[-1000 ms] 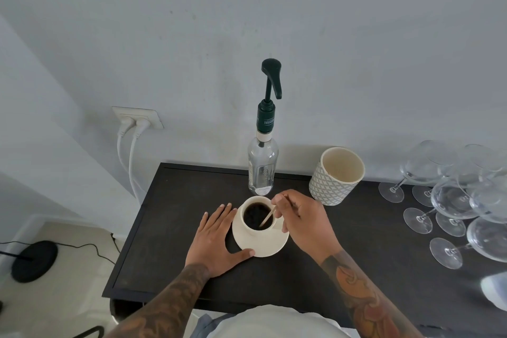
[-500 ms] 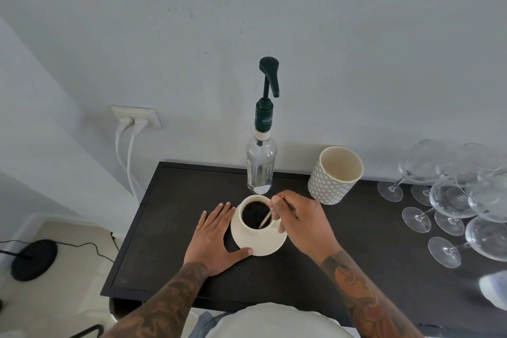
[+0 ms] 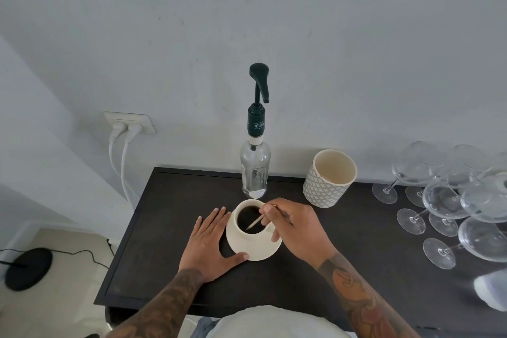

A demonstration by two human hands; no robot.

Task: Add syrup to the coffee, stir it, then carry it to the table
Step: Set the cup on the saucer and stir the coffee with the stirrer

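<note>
Head view: right hand [image 3: 299,230] grip pinched on thin stirrer [image 3: 256,223] in round cream cup [image 3: 248,223], left hand [image 3: 211,244] flat

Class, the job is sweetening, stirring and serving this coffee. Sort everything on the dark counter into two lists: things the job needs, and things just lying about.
Needed for the job:
coffee cup
saucer
stir stick
syrup pump bottle
right hand pinching the stick
left hand steadying the saucer

Just lying about:
patterned beaker
wine glasses
wall plugs
</note>
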